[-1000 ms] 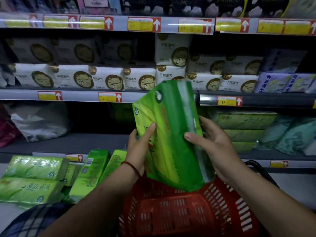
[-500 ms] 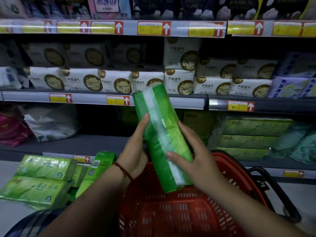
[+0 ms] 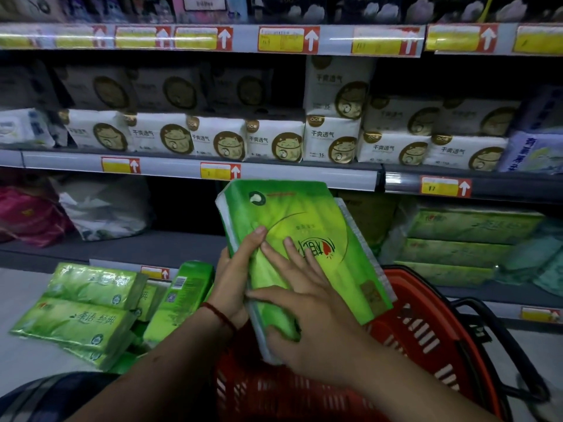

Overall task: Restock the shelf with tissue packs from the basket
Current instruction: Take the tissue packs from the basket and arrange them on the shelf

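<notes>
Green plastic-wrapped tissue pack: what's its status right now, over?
Both hands hold green plastic-wrapped tissue pack: left hand at its edge, right hand across its face. Pack over red plastic basket. Bare grey shelf ahead.

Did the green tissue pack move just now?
Yes, the green tissue pack turned its broad face toward the camera and sank slightly against the shelf rail.
</notes>
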Motion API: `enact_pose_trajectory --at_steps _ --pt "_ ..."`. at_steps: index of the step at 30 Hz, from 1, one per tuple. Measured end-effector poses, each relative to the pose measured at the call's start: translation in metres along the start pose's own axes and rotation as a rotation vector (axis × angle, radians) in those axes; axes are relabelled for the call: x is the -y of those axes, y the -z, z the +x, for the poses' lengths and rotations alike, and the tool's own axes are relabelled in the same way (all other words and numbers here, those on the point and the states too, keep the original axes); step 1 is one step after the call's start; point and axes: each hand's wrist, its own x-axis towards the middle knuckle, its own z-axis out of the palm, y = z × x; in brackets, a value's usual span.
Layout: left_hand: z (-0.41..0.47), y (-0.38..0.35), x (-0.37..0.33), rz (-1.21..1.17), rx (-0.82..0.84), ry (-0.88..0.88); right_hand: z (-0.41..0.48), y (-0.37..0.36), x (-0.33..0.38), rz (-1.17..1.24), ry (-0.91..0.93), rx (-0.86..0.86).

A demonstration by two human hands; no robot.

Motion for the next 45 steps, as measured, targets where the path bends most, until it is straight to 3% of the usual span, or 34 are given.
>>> enact_pose_trajectory --at_steps 5,9,11,14,16,18,20,24,30,34,40,43,45 --pt "-0.005 0.007 0.001 -0.014 -0.09 -0.059 -0.007 0.007 -0.015 0.048 0.0 0.022" --pt "-0.009 0.018 -0.006 -0.109 -0.161 -0.051 -0.018 0.0 -0.031 0.121 -0.13 -0.098" --pt "-0.014 0.024 -0.012 -0.118 -0.165 -0.062 -0.023 -0.005 -0.038 0.146 -0.292 -0.228" --pt "-0.024 0.026 -0.021 -0.133 -0.174 -0.105 -0.024 -0.009 -0.04 0.167 -0.696 -0.415" --pt "-0.029 0.025 -0.026 -0.186 -0.151 -0.093 -0.018 -0.006 -0.035 0.509 -1.043 -0.449" --pt "-0.035 0.023 -0.028 -0.231 -0.108 -0.059 -0.01 -0.002 -0.032 1.119 -1.173 -0.328" --pt "-0.038 0.022 -0.029 -0.261 -0.055 -0.019 -0.004 0.005 -0.029 1.472 -1.052 -0.222" --pt "-0.036 0.023 -0.032 -0.259 0.043 0.066 0.002 0.017 -0.043 1.345 -0.853 -0.437" --pt "-0.021 0.035 -0.047 -0.273 -0.022 0.096 -0.003 0.058 -0.073 1.094 -0.697 -0.603" --pt "-0.021 0.027 -0.037 -0.275 0.005 0.039 -0.006 0.063 -0.077 1.167 -0.693 -0.609" --pt "-0.022 0.02 -0.041 -0.358 -0.032 -0.094 -0.017 0.06 -0.072 1.541 -0.841 -0.622" --pt "-0.018 0.02 -0.042 -0.39 -0.054 -0.138 -0.015 0.039 -0.06 1.34 -0.908 -0.639" --pt "-0.017 0.019 -0.042 -0.392 -0.042 -0.139 -0.01 0.032 -0.048 1.282 -0.812 -0.646"
